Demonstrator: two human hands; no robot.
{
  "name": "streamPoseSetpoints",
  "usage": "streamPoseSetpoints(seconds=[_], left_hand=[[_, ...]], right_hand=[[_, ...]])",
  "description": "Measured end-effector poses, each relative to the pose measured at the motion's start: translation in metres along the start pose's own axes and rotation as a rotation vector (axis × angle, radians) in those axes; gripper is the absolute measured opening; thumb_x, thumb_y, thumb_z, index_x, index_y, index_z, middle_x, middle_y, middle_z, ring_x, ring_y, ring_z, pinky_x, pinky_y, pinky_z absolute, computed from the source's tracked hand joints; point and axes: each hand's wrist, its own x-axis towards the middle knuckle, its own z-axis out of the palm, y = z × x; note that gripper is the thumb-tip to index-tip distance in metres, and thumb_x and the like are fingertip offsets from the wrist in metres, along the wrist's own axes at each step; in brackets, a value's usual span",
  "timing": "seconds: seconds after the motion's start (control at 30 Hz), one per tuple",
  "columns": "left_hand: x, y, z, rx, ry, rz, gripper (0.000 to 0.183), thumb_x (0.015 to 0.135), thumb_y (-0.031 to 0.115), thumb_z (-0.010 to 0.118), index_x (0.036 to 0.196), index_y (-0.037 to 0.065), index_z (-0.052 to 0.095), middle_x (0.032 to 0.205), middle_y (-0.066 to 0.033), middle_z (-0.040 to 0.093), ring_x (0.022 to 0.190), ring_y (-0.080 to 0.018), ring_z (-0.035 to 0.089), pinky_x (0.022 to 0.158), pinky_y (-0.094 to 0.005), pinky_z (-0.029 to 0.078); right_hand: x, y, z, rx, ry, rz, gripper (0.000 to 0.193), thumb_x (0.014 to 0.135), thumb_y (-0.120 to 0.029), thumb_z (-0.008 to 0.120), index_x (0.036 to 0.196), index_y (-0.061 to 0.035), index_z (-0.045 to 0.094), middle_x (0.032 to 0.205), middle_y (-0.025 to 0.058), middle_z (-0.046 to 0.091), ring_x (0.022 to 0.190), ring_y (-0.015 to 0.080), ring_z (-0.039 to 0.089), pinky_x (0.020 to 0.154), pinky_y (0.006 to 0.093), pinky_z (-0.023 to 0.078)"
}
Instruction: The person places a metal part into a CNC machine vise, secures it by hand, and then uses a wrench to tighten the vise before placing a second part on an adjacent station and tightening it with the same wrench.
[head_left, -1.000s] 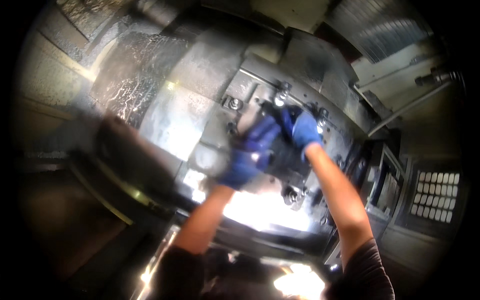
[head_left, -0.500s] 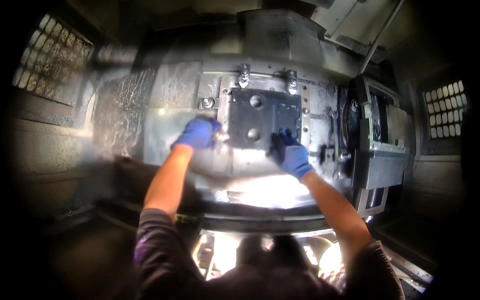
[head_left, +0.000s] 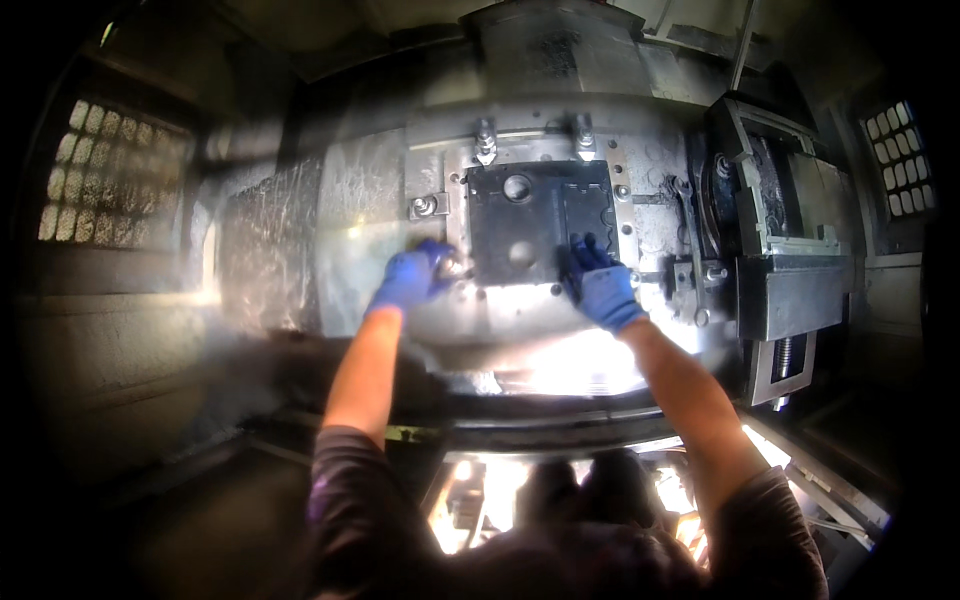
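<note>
A dark flat plate with two round recesses lies on a light metal base plate. My left hand, in a blue glove with dark fingertips, is at the dark plate's near left corner. Its fingers are curled around something small and shiny, blurred and partly hidden. My right hand, gloved alike, rests at the near right corner of the dark plate, its fingers stretched forward and apart. Beyond the far edge stand a left clamp and a right clamp; a bolted side clamp sits to the left.
A long wrench lies right of the base plate, beside a small bolted block. Farther right rises a bulky metal vise-like unit. Grid-like lit panels are on the side walls. Glare covers the table's near edge.
The whole view has shifted, so the plate sits a little farther right and higher in the picture. Both hands stay at the plate's near corners, the left slightly closer to it.
</note>
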Motion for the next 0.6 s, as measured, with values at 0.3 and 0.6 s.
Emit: streamPoseSetpoints(seconds=[0.3,0.6], left_hand=[[0.003,-0.005,0.013,-0.027,0.047,0.0,0.056,0.07,0.034,0.082,0.121,0.022,0.063,0.114,-0.0125,0.065,0.098,-0.034,0.066,0.084,-0.0409,0.053],[-0.01,0.001,0.003,-0.061,0.347,0.185,0.057,0.071,0.036,0.081,0.12,0.015,0.063,0.112,-0.0136,0.067,0.096,-0.0343,0.066,0.083,-0.0409,0.054]], right_hand=[[0.001,0.001,0.001,0.015,-0.032,0.031,0.048,0.085,-0.023,0.056,0.129,-0.0058,0.056,0.136,0.0191,0.052,0.125,0.0384,0.051,0.089,0.0497,0.052],[0.0,-0.001,-0.001,0.005,-0.057,0.026,0.046,0.088,-0.022,0.052,0.132,-0.0071,0.054,0.137,0.0187,0.052,0.127,0.0383,0.05,0.093,0.0475,0.051]])
